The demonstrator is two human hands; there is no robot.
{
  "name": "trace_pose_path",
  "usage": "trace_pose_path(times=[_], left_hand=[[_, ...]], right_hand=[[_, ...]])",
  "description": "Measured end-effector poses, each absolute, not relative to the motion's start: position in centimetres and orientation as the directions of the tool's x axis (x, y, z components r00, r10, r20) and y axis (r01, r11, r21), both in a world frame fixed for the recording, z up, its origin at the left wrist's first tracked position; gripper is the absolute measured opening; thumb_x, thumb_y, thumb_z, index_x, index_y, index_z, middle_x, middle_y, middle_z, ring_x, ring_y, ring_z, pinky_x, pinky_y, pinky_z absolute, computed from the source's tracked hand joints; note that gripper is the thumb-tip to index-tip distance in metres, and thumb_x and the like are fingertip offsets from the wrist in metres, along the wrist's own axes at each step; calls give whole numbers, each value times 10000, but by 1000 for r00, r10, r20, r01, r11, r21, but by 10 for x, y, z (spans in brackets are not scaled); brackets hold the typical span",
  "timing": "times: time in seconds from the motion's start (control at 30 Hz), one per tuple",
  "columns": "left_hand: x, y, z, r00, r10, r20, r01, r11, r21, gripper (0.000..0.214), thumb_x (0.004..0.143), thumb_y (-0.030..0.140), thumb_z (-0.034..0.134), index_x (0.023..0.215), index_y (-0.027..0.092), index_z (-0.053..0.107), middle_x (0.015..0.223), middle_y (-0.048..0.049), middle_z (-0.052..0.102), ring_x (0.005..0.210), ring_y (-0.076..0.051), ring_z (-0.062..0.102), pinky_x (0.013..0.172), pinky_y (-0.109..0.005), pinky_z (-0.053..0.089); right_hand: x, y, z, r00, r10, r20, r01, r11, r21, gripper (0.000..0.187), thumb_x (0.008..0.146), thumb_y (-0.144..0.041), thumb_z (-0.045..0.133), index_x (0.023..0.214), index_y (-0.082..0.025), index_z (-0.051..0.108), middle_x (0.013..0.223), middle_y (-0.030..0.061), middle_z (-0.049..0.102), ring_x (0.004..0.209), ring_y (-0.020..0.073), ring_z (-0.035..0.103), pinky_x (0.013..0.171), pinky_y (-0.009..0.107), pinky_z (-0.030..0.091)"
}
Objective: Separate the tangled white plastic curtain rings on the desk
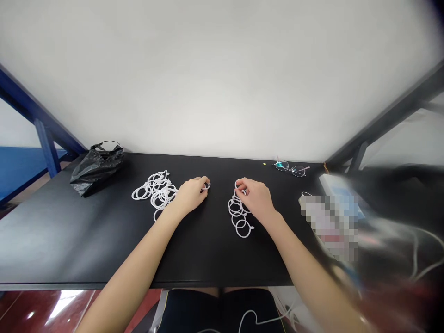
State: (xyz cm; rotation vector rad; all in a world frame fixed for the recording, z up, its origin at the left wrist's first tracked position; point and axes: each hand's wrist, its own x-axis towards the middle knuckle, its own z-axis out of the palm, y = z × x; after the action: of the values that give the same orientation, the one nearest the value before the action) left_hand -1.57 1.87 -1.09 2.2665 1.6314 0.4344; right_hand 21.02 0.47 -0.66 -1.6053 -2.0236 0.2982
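Between the fingers of my left hand (190, 193) is a white curtain ring (207, 186), held just above or on the black table. To the left of that hand lies a loose pile of white rings (160, 190), partly covered by my wrist. My right hand (255, 196) pinches another white ring (237, 183) at the top of a second group. Below its fingers, several overlapping white rings (243, 229) with small eyelets run down the table in a rough column. Part of this group is hidden behind the right hand.
A crumpled black plastic bag (99, 166) sits at the back left of the black table (69, 245). Eyeglasses (290, 169) lie at the back right, near a small yellow bit (264, 163). A blurred white box (342, 196) and white cable (415, 249) are at the right.
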Motion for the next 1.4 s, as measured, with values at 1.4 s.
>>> trace_pose_path(times=[1.4], left_hand=[[7, 9, 0, 467, 842, -268, -370, 462, 806, 468, 935, 431, 489, 1350, 217, 476, 1194, -129, 642, 639, -131, 704, 394, -167, 469]], right_hand=[[191, 5, -14, 17, 974, 227, 34, 227, -973, 258, 703, -368, 790, 815, -197, 633, 810, 33, 682, 633, 135, 597, 513, 255, 464]])
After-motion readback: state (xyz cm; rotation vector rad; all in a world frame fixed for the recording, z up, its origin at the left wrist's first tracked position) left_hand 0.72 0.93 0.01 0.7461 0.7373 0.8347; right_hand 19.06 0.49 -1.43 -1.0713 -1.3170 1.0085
